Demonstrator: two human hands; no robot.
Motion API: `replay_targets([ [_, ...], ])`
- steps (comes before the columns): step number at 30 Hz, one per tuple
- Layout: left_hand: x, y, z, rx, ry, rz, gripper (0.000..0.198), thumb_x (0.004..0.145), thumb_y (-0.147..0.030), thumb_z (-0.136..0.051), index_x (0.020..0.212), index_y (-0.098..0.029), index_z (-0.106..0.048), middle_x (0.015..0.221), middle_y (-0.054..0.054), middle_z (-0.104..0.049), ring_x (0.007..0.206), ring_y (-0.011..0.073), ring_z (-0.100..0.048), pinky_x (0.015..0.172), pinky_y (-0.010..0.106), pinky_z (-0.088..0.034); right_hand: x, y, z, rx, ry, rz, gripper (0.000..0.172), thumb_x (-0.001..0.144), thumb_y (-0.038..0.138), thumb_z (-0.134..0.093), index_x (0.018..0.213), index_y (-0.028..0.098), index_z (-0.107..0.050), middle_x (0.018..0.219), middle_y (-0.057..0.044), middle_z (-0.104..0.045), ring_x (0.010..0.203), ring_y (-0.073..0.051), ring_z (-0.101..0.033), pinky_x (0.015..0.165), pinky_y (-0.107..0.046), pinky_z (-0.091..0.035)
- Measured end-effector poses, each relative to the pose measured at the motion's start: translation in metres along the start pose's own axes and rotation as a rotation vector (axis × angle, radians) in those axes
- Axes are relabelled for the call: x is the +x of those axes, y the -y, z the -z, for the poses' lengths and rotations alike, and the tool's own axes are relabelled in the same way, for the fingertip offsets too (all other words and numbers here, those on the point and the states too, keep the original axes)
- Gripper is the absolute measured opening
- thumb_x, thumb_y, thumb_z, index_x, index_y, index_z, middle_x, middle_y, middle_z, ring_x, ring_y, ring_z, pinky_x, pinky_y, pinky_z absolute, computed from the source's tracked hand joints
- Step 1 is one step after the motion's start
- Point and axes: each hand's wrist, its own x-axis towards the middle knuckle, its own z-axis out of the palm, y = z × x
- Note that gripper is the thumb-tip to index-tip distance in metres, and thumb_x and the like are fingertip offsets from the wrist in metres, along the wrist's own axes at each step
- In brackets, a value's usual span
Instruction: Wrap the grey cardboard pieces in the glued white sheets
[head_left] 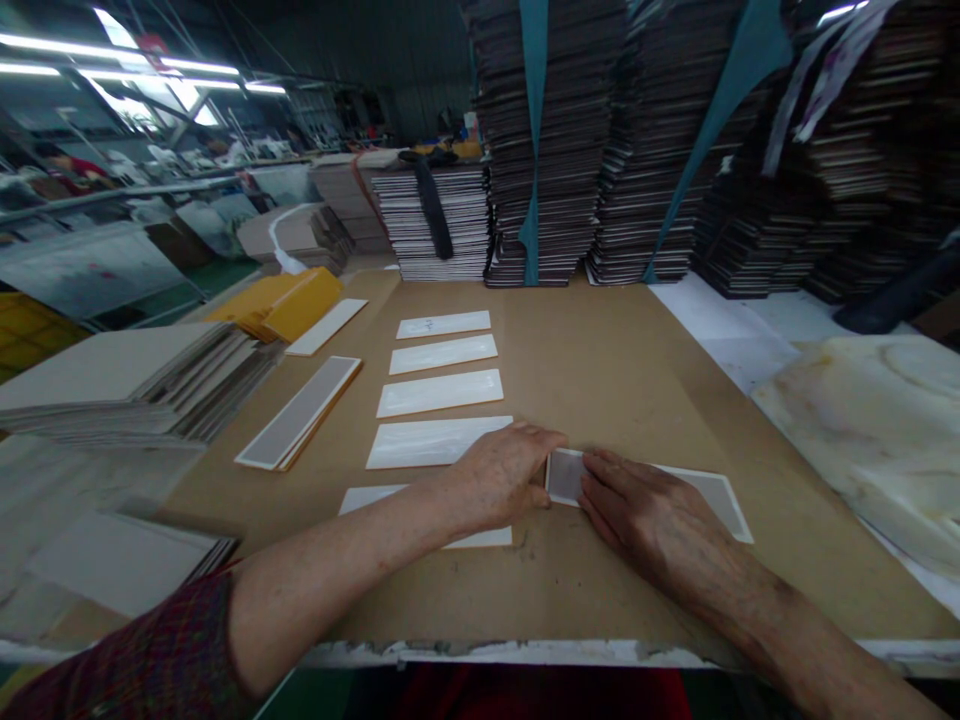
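Observation:
A grey rectangular card with a white border lies flat on the brown table near the front edge. My right hand lies flat on its left part, fingers stretched toward the card's left end. My left hand rests beside it, fingers curled at the card's left edge, and covers part of the nearest white strip. Several more white strips lie in a column running away from me, to the left of the card.
A stack of grey bordered cards lies left of the strips. Grey board piles and yellow sheets sit at the left. Tall dark stacks line the far edge. A marbled sheet lies at the right.

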Motion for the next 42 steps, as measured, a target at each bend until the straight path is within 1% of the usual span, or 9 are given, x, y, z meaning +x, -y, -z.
replay_targets([
  [6,0.001,-0.003,0.007,-0.014,0.026,-0.008,0.052,0.073,-0.02,-0.08,0.121,-0.019,-0.061,0.121,0.009,-0.068,0.115,0.0278,-0.061,0.099,0.041,-0.051,-0.001,0.0,-0.004,0.021,-0.027,0.005,0.016,0.093,0.008,-0.052,0.093,0.011,-0.068,0.107,-0.017,-0.069,0.101,-0.03,-0.067,0.088,-0.046,-0.06],
  [10,-0.004,-0.007,0.013,-0.021,0.082,-0.121,0.035,0.081,-0.012,-0.069,0.115,-0.02,-0.066,0.121,0.007,-0.067,0.117,0.0245,-0.058,0.104,0.039,-0.047,-0.001,0.002,-0.002,0.007,-0.007,-0.036,0.016,0.094,0.009,-0.052,0.099,0.012,-0.068,0.113,-0.016,-0.068,0.11,-0.03,-0.064,0.092,-0.045,-0.058],
  [13,-0.008,-0.011,0.01,0.066,0.083,-0.113,0.026,0.087,-0.017,-0.061,0.112,-0.019,-0.067,0.121,0.01,-0.063,0.116,0.0278,-0.056,0.102,0.045,-0.048,0.0,0.004,-0.002,0.018,0.013,-0.057,0.018,0.096,0.011,-0.05,0.101,0.011,-0.068,0.115,-0.015,-0.068,0.114,-0.029,-0.062,0.097,-0.043,-0.056],
  [18,-0.012,-0.016,0.0,0.174,0.06,-0.084,0.031,0.091,-0.028,-0.057,0.12,-0.017,-0.063,0.124,0.015,-0.059,0.117,0.0322,-0.054,0.099,0.051,-0.05,-0.004,0.003,-0.007,0.076,-0.061,-0.098,0.021,0.098,0.013,-0.05,0.109,0.008,-0.068,0.124,-0.015,-0.066,0.12,-0.027,-0.06,0.102,-0.04,-0.053],
  [22,-0.012,-0.015,-0.003,0.197,0.045,-0.1,0.03,0.092,-0.028,-0.056,0.12,-0.018,-0.063,0.125,0.014,-0.059,0.116,0.0317,-0.055,0.098,0.05,-0.052,-0.018,0.001,-0.005,0.109,-0.109,-0.159,0.035,0.099,0.028,-0.053,0.123,0.005,-0.064,0.134,-0.015,-0.063,0.127,-0.028,-0.056,0.109,-0.043,-0.049],
  [24,-0.012,-0.014,-0.004,0.207,0.035,-0.11,0.03,0.093,-0.028,-0.056,0.12,-0.019,-0.064,0.126,0.014,-0.059,0.116,0.0309,-0.055,0.098,0.049,-0.053,-0.03,-0.002,-0.001,0.07,-0.075,-0.21,0.043,0.1,0.034,-0.053,0.131,0.005,-0.06,0.139,-0.015,-0.058,0.133,-0.03,-0.051,0.111,-0.049,-0.045],
  [29,-0.011,-0.011,-0.005,0.212,0.014,-0.115,0.028,0.093,-0.027,-0.057,0.119,-0.02,-0.064,0.128,0.012,-0.059,0.117,0.0292,-0.055,0.1,0.047,-0.053,-0.063,-0.01,0.007,-0.07,0.006,-0.339,0.051,0.101,0.039,-0.047,0.14,0.007,-0.052,0.149,-0.013,-0.048,0.138,-0.032,-0.044,0.111,-0.058,-0.041],
  [37,-0.012,-0.013,-0.003,0.181,-0.043,-0.15,0.028,0.09,-0.027,-0.062,0.116,-0.018,-0.065,0.132,0.012,-0.055,0.127,0.03,-0.045,0.108,0.048,-0.046,-0.086,-0.013,0.0,-0.218,-0.03,-0.435,0.056,0.104,0.045,-0.032,0.138,0.007,-0.053,0.15,-0.011,-0.046,0.142,-0.034,-0.037,0.11,-0.064,-0.035],
  [42,-0.011,-0.016,-0.003,0.163,-0.018,-0.145,0.025,0.09,-0.027,-0.061,0.112,-0.017,-0.065,0.127,0.012,-0.056,0.122,0.0284,-0.048,0.105,0.046,-0.048,-0.091,-0.015,0.002,-0.266,-0.043,-0.457,0.057,0.104,0.044,-0.026,0.134,0.007,-0.057,0.148,-0.012,-0.049,0.143,-0.036,-0.034,0.111,-0.067,-0.031],
])
